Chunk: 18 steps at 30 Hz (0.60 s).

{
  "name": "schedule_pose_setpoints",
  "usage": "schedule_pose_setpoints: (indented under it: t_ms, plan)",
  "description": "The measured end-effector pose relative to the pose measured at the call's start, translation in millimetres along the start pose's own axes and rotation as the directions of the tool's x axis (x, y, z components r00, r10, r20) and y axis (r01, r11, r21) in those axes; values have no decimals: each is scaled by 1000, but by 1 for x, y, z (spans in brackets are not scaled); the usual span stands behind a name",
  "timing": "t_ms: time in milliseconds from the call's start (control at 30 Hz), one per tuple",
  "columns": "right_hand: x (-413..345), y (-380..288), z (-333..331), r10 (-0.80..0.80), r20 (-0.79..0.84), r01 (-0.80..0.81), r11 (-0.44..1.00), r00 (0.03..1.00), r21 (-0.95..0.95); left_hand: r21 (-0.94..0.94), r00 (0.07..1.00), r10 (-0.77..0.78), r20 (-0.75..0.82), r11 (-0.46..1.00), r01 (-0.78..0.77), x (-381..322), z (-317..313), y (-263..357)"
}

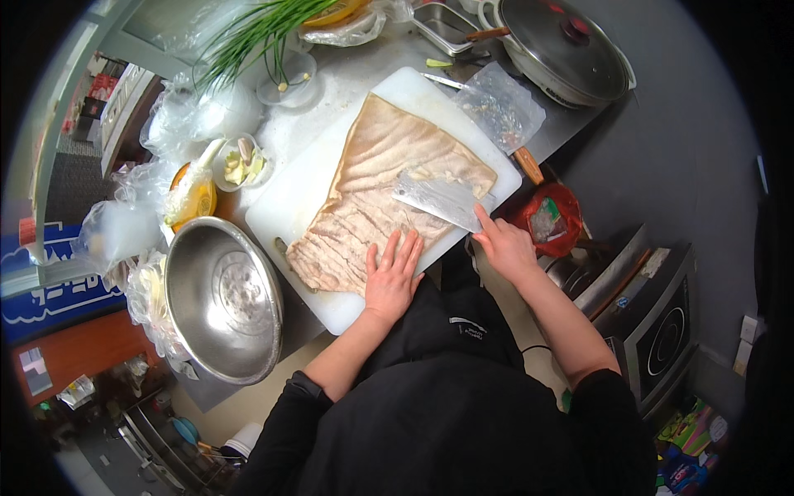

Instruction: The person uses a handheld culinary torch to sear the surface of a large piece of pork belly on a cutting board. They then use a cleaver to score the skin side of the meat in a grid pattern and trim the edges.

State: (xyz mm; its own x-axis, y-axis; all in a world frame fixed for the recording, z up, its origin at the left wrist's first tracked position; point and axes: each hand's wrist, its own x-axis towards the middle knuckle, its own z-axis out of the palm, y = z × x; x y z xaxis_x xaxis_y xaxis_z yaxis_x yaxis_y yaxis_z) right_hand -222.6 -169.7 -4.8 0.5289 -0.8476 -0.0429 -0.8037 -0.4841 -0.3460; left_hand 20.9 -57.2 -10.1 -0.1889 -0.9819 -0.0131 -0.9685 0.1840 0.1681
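A large, pale, wrinkled sheet of what looks like tripe or animal skin (pixel 397 146) lies spread over a white plastic cutting board (pixel 310 186). My left hand (pixel 394 270) rests palm down on its near edge, fingers spread. At the sheet's right side, my right hand (pixel 505 245) grips a cleaver (pixel 441 199), whose broad metal blade lies nearly flat on the surface. The hand covers the cleaver's handle, and the index finger stretches along the blade. Small pale scraps sit by the blade's far edge.
Left of the board stands a steel bowl (pixel 223 301). Beyond are a plastic tub of vegetable pieces (pixel 240 162), green chives or scallions (pixel 267 37), a steel tray (pixel 443 28) and a lidded pan (pixel 561 49). A plastic bag (pixel 499 108) overlaps the board's right edge; a red bag (pixel 552 220) hangs below.
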Motion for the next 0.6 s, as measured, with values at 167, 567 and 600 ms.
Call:
schedule_pose_setpoints:
  t_ms: [167, 567, 600]
  plan:
    - [6, -9, 2, 19, -14, -19, 1000, 1000, 18, 7, 1000, -3, 3, 1000, 3, 0, -1, -1]
    - [2, -7, -1, 90, -25, -90, 996, 996, -10, 28, 1000, -7, 11, 1000, 7, 0, 2, 0]
    - [6, -7, 0, 81, -48, -81, 997, 996, -4, 25, 1000, -6, 18, 1000, 6, 1, 0, 0]
